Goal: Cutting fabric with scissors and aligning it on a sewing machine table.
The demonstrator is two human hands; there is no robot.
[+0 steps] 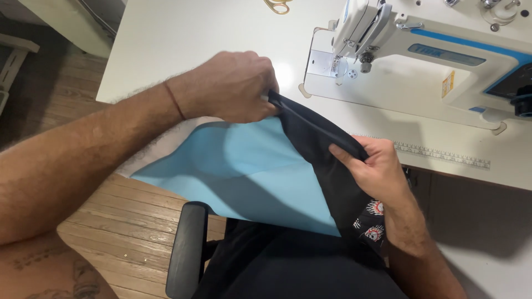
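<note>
My left hand (235,86) pinches the far end of a folded black fabric edge (310,124) just above the white table. My right hand (374,169) grips the near end of the same black edge, thumb on top. A light blue fabric panel (244,171) joins the black cloth and hangs from the table's front edge over my lap. The black cloth runs down under my right wrist, where a small red and white printed patch (372,221) shows.
A white and blue sewing machine (432,50) stands on the white table (183,39) at the upper right, its needle area (335,63) near my left hand. Gold scissors (278,5) lie at the far edge. A black chair armrest (185,249) is below; wooden floor lies left.
</note>
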